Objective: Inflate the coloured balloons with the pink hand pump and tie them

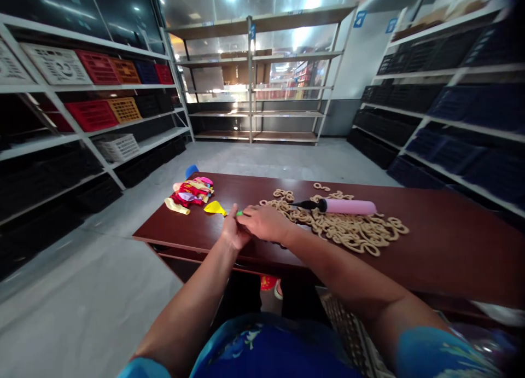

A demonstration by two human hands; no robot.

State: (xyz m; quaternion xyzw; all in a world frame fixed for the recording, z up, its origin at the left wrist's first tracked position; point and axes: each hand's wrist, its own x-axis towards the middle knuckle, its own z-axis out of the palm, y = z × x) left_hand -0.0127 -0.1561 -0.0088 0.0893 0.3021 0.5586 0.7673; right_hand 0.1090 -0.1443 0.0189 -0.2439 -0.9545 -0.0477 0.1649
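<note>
My left hand [235, 230] and my right hand [262, 221] meet over the front part of the brown table. Both are closed around a small green item [240, 214], mostly covered by the fingers; it may be a balloon. A flat yellow balloon [215, 208] lies just left of my left hand. Farther left sits a pile of uninflated balloons [192, 192] in red, pink, purple and cream. To the right of my right hand, a pink hand pump [350, 206] with a black nozzle rests on a heap of beige rings [353, 233].
The brown table [443, 230] stretches to the right. A blue object [191, 171] shows behind its back left corner. Shelves with crates [96, 67] stand at the left, more with dark crates [463, 104] at the right, and a metal rack [251, 82] at the back.
</note>
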